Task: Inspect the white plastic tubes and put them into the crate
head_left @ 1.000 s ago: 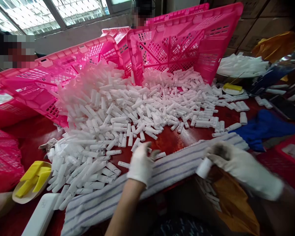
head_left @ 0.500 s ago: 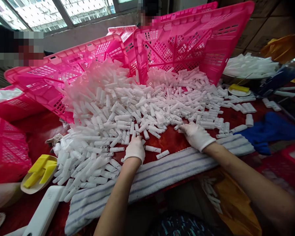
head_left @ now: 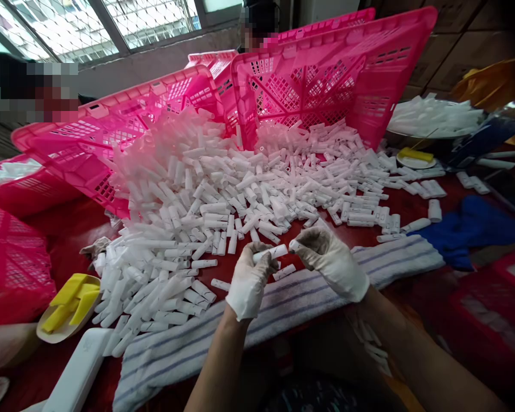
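Both my hands wear white gloves. My left hand [head_left: 249, 278] is closed around a white plastic tube [head_left: 274, 252], held level above the striped towel [head_left: 309, 292]. My right hand [head_left: 328, 257] is curled close to the tube's right end, pinching a small white piece [head_left: 293, 246] that I cannot name. A large heap of white tubes [head_left: 223, 194] covers the red table just beyond my hands, spilling from tipped pink crates [head_left: 326, 74].
More pink crates [head_left: 12, 263] stand at the left. A dish with yellow sponges [head_left: 68, 297] and a white box [head_left: 79, 372] lie near left. A blue cloth [head_left: 472, 229] and a tray of tubes [head_left: 433, 117] sit at right. People are behind the crates.
Both hands reached into the heap half a second ago, then drew back over the towel. My left hand now holds a tube and my right hand holds a small piece at its end.
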Demonstrator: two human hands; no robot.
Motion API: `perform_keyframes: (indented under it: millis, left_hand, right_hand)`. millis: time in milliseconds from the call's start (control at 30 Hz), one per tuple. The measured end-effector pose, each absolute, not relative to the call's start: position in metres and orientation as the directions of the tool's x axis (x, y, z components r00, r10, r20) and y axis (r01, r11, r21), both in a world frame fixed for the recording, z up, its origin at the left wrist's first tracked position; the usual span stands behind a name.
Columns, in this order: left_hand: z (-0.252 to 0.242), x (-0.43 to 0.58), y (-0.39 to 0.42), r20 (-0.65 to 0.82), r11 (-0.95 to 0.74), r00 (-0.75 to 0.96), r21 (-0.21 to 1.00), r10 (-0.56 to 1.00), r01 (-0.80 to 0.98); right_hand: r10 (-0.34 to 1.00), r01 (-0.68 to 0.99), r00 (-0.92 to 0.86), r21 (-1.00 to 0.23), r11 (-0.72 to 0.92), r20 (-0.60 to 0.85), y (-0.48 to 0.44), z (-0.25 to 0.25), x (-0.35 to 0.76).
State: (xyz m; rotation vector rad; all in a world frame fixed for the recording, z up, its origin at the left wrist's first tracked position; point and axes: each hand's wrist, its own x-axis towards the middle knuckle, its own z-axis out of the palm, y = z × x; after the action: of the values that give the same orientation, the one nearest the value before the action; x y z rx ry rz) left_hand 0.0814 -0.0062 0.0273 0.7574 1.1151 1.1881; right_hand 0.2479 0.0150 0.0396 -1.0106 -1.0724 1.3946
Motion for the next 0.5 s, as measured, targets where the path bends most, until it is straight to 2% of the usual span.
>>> perform_keyframes:
  millis: [200, 267, 333, 400, 500]
  left_hand:
    - [0.025, 0.095, -0.022, -0.209, 0.247, 0.148, 0.912, 0.967, -0.327]
    - [0.025, 0.106, -0.026, -0.225, 0.25, 0.122, 0.93, 0.967, -0.269]
    - [0.026, 0.117, -0.03, -0.215, 0.217, 0.028, 0.964, 0.976, -0.151]
    - [0.027, 0.125, -0.032, -0.173, 0.171, -0.062, 0.985, 0.983, -0.029]
    - [0.028, 0.126, -0.03, -0.195, 0.195, -0.064, 0.981, 0.979, -0.009]
  right_hand:
    - [0.955, 0.02, -0.232, -0.981, 0.192, 0.182, 0.016, 0.048, 0.261]
    - [0.937, 0.118, -0.246, -0.952, 0.284, 0.249, 0.015, 0.049, 0.256]
    - [0.931, 0.183, -0.225, -0.927, 0.329, 0.286, 0.015, 0.047, 0.249]
    - [0.945, 0.182, -0.203, -0.939, 0.292, 0.255, 0.014, 0.044, 0.244]
    - [0.974, 0.005, -0.176, -0.99, 0.143, 0.14, 0.013, 0.038, 0.247]
